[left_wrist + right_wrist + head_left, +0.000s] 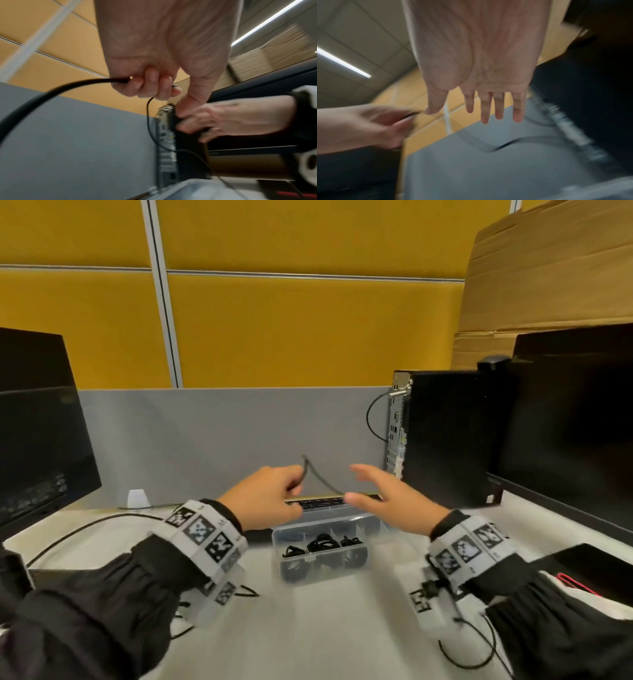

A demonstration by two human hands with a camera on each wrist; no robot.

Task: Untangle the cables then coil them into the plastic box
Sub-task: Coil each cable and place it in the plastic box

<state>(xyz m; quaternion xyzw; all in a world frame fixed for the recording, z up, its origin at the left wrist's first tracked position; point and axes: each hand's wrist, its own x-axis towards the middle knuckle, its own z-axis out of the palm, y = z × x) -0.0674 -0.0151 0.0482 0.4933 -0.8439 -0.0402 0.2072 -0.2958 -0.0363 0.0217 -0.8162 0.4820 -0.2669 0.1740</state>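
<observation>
My left hand (289, 491) is raised above the desk and grips a thin black cable (317, 474). The cable loops up from the fist and runs down to the right, ending by my right thumb. In the left wrist view the left fingers (150, 83) curl round the cable (56, 88), which arcs away to the left. My right hand (370, 486) hovers beside it with straight, spread fingers (485, 106) and holds nothing. Below both hands sits the clear plastic box (278, 537), with coiled black cables (322, 544) in its compartments.
A dark monitor (41, 433) stands at the left, with a black PC tower (442, 436) and a second monitor (575, 422) at the right. A keyboard (318, 503) lies behind the box. A loose black cable (85, 529) crosses the desk at the left. Cardboard (548, 275) leans at the back right.
</observation>
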